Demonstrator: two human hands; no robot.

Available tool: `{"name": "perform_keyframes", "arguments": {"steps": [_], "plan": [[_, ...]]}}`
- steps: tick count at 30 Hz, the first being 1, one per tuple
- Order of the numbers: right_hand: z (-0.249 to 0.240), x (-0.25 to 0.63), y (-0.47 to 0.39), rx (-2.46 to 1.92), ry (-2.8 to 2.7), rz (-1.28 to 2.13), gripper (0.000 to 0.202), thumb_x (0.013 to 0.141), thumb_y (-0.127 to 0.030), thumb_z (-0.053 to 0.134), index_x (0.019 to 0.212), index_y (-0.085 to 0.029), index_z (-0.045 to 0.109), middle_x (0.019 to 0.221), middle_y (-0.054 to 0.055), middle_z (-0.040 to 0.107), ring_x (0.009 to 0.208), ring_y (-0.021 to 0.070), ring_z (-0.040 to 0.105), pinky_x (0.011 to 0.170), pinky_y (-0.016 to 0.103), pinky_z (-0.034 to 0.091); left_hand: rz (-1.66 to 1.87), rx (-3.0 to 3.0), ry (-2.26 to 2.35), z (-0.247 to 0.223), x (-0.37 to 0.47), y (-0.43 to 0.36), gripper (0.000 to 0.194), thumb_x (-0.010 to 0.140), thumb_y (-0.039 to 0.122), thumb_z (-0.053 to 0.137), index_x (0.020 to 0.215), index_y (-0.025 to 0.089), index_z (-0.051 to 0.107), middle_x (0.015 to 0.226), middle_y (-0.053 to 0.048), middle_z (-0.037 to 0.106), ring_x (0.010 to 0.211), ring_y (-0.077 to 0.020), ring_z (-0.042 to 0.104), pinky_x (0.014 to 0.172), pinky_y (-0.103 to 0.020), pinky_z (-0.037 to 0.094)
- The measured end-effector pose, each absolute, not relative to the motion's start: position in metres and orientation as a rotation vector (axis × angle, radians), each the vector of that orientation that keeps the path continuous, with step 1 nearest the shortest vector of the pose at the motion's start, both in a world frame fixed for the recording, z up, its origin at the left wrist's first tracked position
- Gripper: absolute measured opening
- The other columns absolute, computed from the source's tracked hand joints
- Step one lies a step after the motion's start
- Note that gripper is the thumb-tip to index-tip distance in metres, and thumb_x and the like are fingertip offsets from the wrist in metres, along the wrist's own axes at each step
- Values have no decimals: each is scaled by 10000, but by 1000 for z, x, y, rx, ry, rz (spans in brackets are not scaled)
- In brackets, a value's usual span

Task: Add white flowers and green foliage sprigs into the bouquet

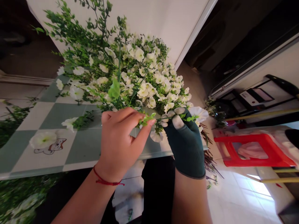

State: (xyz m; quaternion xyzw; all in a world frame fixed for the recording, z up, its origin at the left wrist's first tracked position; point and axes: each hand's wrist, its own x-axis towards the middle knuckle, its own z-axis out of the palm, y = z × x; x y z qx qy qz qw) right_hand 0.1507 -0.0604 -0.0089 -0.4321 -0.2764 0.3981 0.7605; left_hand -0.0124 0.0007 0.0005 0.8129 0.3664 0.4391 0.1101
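Green sprig (159, 119) was what the two hands had between them, held up just above the near edge of the table, in front of the big heap of flowers. From where I stood, the far left had a mass of greenery (21, 193) with pale blooms, lower than the tabletop. Next came the table (79, 146) itself, under a green and white checked cover, with a loose white flower (43, 140) lying beside a printed cartoon cat (50, 148), and a short flower stem (81, 121) close by. Behind these rose the heap of white flowers (149, 77), its taller leafy branches (77, 34) leaning out to the left. The left hand (121, 133), bare, with a red cord (108, 183) at the wrist, had its thumb and forefinger pinched together at the sprig's leafy left part. The right hand (185, 140), in a dark glove with pale fingertips, was closed on the stem, leaves poking out past it. Off to the right, apart from the table, was a red plastic frame (223, 146) with an opening in it.
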Motion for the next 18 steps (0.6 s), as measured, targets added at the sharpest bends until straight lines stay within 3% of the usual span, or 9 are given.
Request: {"name": "perform_keyframes", "arguments": {"steps": [7, 13, 16, 18], "plan": [[-10, 149, -61, -940, -649, 823, 157, 927, -322, 884, 1066, -296, 817, 1108, -7, 826, 1025, 151, 788, 1040, 352, 663, 1257, 2429, 1113, 3, -13, 0, 149, 1088, 300, 709, 978, 225, 774, 917, -4, 764, 857, -216, 729, 850, -446, 368], [-6, 150, -63, -1091, -733, 643, 178, 897, -312, 891, 1015, -249, 773, 980, -19, 769, 892, 134, 706, 893, 299, 621, 1226, 2414, 1111, 5, -15, 0, 90, 1080, 258, 715, 1055, 259, 802, 914, 18, 756, 896, -213, 741, 873, -446, 348], [-3, 152, -64, -1177, -786, 512, 181, 883, -271, 886, 1005, -235, 758, 961, -27, 767, 889, 133, 703, 877, 293, 603, 1166, 2374, 1035, 5, -16, 2, 223, 1076, 192, 704, 1194, 344, 817, 908, 48, 740, 873, -188, 729, 869, -433, 331], [-1, 152, -66, -1270, -825, 402, 172, 879, -253, 883, 991, -233, 753, 939, -36, 772, 873, 132, 709, 857, 290, 591, 1146, 2374, 998, 5, -17, 4, 244, 1073, 177, 699, 1170, 362, 825, 915, 51, 741, 872, -188, 723, 872, -435, 320]]}}
